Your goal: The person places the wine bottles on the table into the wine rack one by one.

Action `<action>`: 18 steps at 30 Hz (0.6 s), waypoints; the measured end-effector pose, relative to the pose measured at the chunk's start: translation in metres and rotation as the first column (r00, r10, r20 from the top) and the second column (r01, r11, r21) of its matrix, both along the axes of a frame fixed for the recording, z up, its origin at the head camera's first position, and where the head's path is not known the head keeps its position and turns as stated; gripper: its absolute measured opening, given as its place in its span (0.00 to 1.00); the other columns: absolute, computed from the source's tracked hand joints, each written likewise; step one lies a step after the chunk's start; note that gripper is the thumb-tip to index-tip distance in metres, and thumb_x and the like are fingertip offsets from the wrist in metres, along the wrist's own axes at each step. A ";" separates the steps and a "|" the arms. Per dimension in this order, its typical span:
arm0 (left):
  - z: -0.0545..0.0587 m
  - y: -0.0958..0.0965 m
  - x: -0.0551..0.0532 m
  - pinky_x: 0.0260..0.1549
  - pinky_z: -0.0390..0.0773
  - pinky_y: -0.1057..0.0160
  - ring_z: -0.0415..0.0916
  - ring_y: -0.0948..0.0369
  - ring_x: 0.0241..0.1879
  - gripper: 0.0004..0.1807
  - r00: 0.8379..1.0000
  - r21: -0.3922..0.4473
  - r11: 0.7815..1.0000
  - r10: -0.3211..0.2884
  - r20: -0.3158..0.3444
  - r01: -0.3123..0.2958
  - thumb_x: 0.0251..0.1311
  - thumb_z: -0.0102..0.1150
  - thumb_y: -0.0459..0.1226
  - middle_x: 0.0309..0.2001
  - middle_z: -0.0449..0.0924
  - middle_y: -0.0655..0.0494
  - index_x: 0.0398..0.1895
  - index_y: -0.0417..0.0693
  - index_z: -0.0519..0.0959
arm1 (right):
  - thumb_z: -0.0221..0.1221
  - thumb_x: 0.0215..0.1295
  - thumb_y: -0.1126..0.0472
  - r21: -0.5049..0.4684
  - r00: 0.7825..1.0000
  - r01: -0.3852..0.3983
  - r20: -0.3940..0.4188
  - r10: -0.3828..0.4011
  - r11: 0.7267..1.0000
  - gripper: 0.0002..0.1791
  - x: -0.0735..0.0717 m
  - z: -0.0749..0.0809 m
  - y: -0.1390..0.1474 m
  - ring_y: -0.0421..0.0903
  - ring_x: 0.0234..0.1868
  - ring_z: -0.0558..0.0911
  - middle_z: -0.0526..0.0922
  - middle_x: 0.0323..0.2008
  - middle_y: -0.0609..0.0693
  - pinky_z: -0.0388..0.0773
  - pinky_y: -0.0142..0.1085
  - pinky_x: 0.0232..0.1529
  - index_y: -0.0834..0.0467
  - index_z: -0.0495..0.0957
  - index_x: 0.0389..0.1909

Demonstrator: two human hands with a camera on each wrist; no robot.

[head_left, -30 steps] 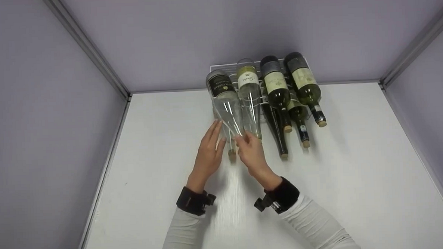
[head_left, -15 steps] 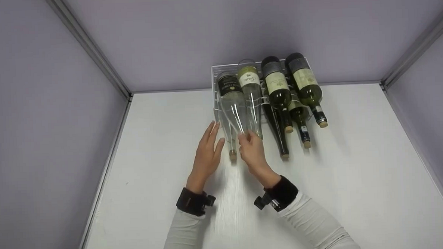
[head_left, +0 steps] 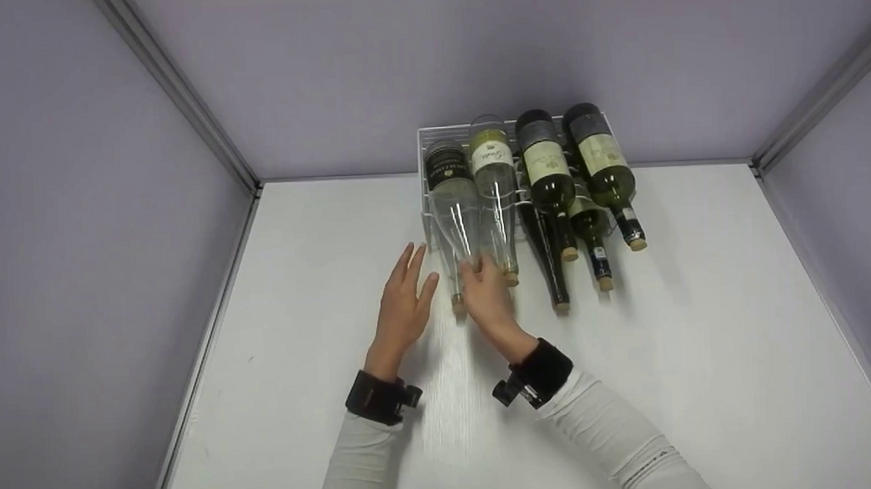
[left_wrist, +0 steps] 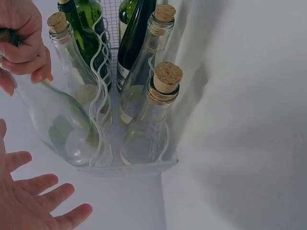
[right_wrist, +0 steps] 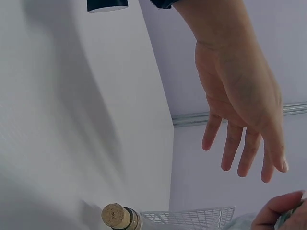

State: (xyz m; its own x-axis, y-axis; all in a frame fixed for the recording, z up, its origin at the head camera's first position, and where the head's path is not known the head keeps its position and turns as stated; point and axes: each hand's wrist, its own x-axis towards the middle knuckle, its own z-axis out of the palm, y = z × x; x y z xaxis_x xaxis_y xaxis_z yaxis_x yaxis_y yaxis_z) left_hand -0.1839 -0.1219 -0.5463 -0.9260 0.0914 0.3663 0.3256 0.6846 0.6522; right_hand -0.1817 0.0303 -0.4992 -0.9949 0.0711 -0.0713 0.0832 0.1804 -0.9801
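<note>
My right hand (head_left: 488, 294) grips the neck of a clear wine bottle (head_left: 454, 199) with a black label. This bottle lies at the left of the upper row on a white wire rack (head_left: 423, 186), base toward the back wall. My left hand (head_left: 401, 308) is held to the left of it, fingers spread and touching nothing. In the left wrist view the right hand (left_wrist: 26, 48) curls round the bottle's neck, and the left hand (left_wrist: 33, 196) is open below it. The right wrist view shows the left hand (right_wrist: 240, 91) with loose fingers.
Beside the held bottle lie a clear bottle with a white label (head_left: 493, 176) and two dark green bottles (head_left: 548, 188), (head_left: 605, 178). Several corked bottles, one dark (head_left: 546, 262), lie in the lower row. Grey-mauve walls (head_left: 325, 80) enclose the white table (head_left: 318, 242).
The black-labelled bottle has shifted right, onto the rack's left part. My left hand has drawn slightly away from it. My right hand still grips its neck.
</note>
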 end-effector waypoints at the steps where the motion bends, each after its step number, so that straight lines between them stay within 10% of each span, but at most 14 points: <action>1: 0.000 0.000 0.000 0.65 0.61 0.46 0.58 0.46 0.70 0.32 1.000 -0.002 1.000 0.003 0.008 -0.003 0.75 0.40 0.53 0.73 0.57 0.42 0.75 0.47 0.60 | 0.50 0.76 0.56 0.036 1.000 0.001 -0.002 -0.001 0.999 0.26 -0.001 -0.001 -0.001 0.48 0.23 0.79 0.78 0.34 0.58 0.81 0.45 0.29 0.68 0.64 0.66; 7: -0.003 -0.001 0.000 0.65 0.61 0.45 0.58 0.46 0.70 0.33 1.000 -0.001 1.000 0.012 0.015 -0.012 0.75 0.38 0.54 0.73 0.57 0.42 0.75 0.46 0.60 | 0.50 0.75 0.58 0.103 0.998 0.009 -0.056 -0.003 0.995 0.26 -0.005 -0.004 -0.008 0.53 0.31 0.81 0.79 0.39 0.62 0.80 0.43 0.35 0.73 0.64 0.64; 18: -0.010 -0.005 0.000 0.65 0.61 0.45 0.57 0.46 0.70 0.32 1.000 0.021 1.000 0.016 -0.003 -0.015 0.76 0.36 0.54 0.73 0.57 0.41 0.75 0.46 0.60 | 0.48 0.76 0.59 -0.059 0.999 -0.044 0.026 0.046 0.997 0.15 -0.017 -0.002 -0.012 0.38 0.11 0.67 0.73 0.24 0.53 0.67 0.31 0.10 0.65 0.68 0.55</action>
